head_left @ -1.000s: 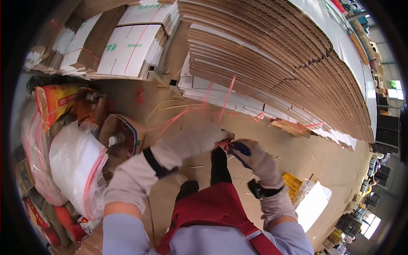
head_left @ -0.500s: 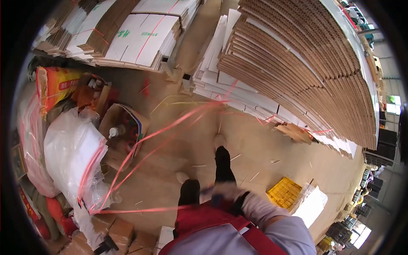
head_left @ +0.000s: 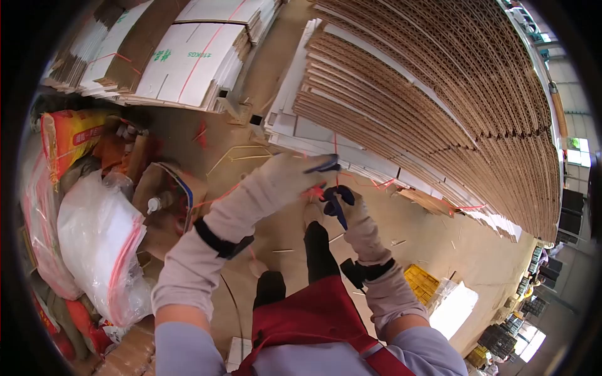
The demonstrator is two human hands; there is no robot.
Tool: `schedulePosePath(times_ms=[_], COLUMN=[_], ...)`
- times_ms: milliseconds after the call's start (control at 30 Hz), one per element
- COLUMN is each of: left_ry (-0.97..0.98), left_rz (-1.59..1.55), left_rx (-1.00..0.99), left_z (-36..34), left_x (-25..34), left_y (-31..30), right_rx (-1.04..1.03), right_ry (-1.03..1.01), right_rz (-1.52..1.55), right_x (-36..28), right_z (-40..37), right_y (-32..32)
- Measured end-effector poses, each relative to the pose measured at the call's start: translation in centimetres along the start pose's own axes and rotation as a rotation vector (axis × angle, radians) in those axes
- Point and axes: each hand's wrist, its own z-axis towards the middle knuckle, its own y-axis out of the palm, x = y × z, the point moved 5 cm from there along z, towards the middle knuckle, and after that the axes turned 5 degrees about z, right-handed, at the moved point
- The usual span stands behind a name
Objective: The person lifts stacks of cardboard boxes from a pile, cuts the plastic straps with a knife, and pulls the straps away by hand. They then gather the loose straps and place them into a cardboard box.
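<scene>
The person's left hand [head_left: 306, 173], in a beige glove with dark blue fingertips, reaches to the middle of the frame, its blue-tipped fingers extended rightward and narrowly spaced, a bunched strand of pinkish-red plastic strap [head_left: 313, 193] held at its underside. Just below and to the right, the right hand [head_left: 342, 203], in a matching glove, has its fingers bent and near the left hand; whether they grip any strap cannot be told. A thin length of the strap rises between the hands toward the tall stack of flat brown corrugated cardboard [head_left: 401, 100] filling the upper right, and another runs left behind the left forearm. Both wrists carry black bands, one [head_left: 216, 238] on the left and one [head_left: 379, 269] on the right. Bundles of white printed cartons [head_left: 188, 62] lie at upper left. On the left side sit a yellow and red sack [head_left: 72, 138], a bulging clear plastic bag with white contents [head_left: 100, 238] and an open brown cardboard box [head_left: 160, 194]. A burgundy apron [head_left: 307, 313] covers the person's front at lower centre, and a yellow plastic crate [head_left: 420, 283] rests on the tan floor [head_left: 489, 244] at lower right.
</scene>
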Motion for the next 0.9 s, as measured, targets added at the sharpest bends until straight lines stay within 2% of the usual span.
schedulePosePath(times_ms=[67,100,167,200,300,367,400,433,467,533,600,633,667,700,733,800,833,867,900], left_ry=[0.216,0.223,0.233,0.242,0.192,0.125,0.121,0.052,-0.022,-0.102,-0.484,-0.844,-1.068,-1.315,-1.411,-1.677,-1.897,-2.108,-2.068], left_rz=[0.140,0.133,0.065,0.065,0.357,0.087,0.090,-0.063,-0.220,-0.538,-1.022,-1.241,-1.209,-0.974,-0.937,-0.822,-0.619,-0.440,-0.018], left_rx=[0.052,0.048,-0.083,-0.089,-0.109,0.107,0.115,0.096,0.072,0.038,0.175,0.395,0.552,0.655,0.944,1.132,0.991,0.826,0.323], left_z=[2.7,3.1,3.0,3.0,0.7,-2.5,-4.2,-6.0,-8.2,-13.1,-21.0,-25.1,-30.3,-36.5,-43.2,-62.6,-65.6,-68.4,-66.8], left_x=[1.9,2.2,2.9,3.8,5.8,6.7,7.2,7.4,7.8,8.8,8.4,8.6,8.3,7.9,7.8,5.8,6.6,7.6,7.1], left_y=[1.2,1.8,3.4,3.6,4.2,3.3,2.6,1.5,0.6,-0.8,-2.2,-3.5,-4.5,-5.2,-6.0,-6.7,-8.2,-9.8,-10.6], right_rx=[-0.087,-0.078,-0.037,-0.027,-0.102,-0.391,-0.329,-0.264,-0.271,-0.480,-0.298,-0.021,-0.059,-0.155,-0.389,-0.957,-1.061,-0.954,-0.653], right_ry=[0.027,0.031,-0.090,-0.089,-0.141,-0.277,-0.481,-0.683,-0.677,-0.921,-0.701,-0.650,-0.317,-0.042,0.199,0.478,0.537,0.571,0.558], right_rz=[-0.444,-0.441,-0.759,-0.753,-0.886,-0.952,-1.002,-1.041,-1.040,-1.406,-1.371,-1.252,-0.847,-0.745,-0.783,-0.861,-0.813,-0.767,-0.708], right_x=[-2.5,-2.7,-3.1,-3.4,-5.2,-7.3,-9.8,-11.6,-10.7,-6.1,4.4,7.4,13.0,19.6,25.4,33.5,34.4,34.6,33.7], right_z=[-0.5,-0.7,-1.5,-2.3,-4.8,-5.7,-5.9,-6.0,-5.1,-3.4,0.8,-1.0,-2.5,-5.9,-10.7,-18.9,-19.8,-17.9,-13.0], right_y=[-1.2,-1.9,-2.5,-2.2,-0.7,-0.2,1.3,2.8,4.1,8.3,6.6,6.6,6.4,7.0,7.9,9.3,9.1,7.5,5.0])
